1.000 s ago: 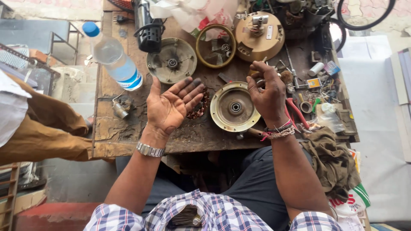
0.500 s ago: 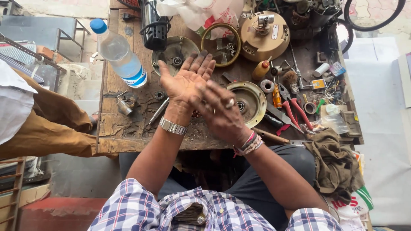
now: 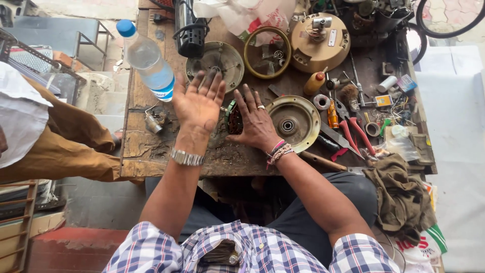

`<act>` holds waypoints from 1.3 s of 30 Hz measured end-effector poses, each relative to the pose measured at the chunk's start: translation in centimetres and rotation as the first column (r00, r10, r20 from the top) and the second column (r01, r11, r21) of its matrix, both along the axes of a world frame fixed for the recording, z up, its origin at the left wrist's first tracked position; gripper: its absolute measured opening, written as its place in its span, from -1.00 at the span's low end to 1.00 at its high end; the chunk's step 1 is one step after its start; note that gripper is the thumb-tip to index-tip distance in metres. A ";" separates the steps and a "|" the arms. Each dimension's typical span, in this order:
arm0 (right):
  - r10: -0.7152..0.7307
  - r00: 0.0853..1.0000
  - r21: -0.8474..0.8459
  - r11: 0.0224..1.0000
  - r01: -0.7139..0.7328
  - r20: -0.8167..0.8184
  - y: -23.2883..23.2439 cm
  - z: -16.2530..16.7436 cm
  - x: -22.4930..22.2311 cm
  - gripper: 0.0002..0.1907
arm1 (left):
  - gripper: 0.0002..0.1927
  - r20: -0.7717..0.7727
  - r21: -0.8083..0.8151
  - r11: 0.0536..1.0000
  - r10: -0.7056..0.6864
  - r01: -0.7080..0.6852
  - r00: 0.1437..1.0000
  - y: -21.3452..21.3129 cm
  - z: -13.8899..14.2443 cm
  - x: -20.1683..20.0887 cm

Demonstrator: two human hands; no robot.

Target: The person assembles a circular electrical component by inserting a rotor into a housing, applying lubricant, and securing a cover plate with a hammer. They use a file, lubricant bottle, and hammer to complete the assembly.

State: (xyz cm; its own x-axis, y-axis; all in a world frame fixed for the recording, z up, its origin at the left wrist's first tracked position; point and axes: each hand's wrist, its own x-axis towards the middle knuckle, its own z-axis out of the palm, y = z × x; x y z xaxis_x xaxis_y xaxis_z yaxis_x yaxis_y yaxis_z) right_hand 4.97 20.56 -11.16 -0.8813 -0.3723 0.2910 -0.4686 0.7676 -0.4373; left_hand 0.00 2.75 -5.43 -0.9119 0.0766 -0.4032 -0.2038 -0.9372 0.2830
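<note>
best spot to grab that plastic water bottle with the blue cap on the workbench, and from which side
Probably grip the water bottle around its clear mid-body, just above the blue label. Its cap points toward the bench's far left corner, so the round wall offers the widest hold. Come from the side of the raised left hand, which is nearest; a black part stands close on the opposite side.

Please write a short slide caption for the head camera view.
Left hand raised palm-up, right hand resting on a wound coil part on a cluttered wooden workbench.
</note>
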 end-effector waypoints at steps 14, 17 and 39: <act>-0.143 0.989 -0.483 0.864 0.142 0.036 4.7 4.6 1.5 0.32 | -0.63 0.380 -0.375 0.794 -0.339 0.478 0.861 4.6 -9.8 12.3; -0.124 0.931 -0.746 0.566 0.352 0.344 8.6 8.8 2.7 0.26 | -0.58 0.423 -0.287 0.730 -0.485 0.621 0.766 6.4 -11.2 11.7; 0.443 0.839 -0.892 -0.162 0.421 0.316 19.4 7.8 4.7 -0.32 | -0.71 0.081 -0.660 0.666 -0.398 0.349 0.914 7.2 -8.1 8.6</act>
